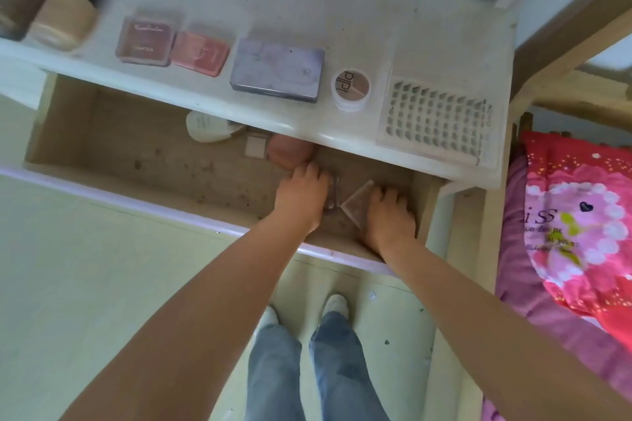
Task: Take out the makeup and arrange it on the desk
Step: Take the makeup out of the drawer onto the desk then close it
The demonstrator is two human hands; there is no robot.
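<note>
With each hand, left hand (302, 196) and right hand (393, 215), grasping a small clear plastic case (357, 207) low in the open wooden drawer (136, 154), either slick piece might slip or clip the white tabletop (307, 10) edge overhanging them.

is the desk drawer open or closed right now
Open. The drawer is pulled out below the desk edge, its wooden floor exposed, both hands inside.
</note>
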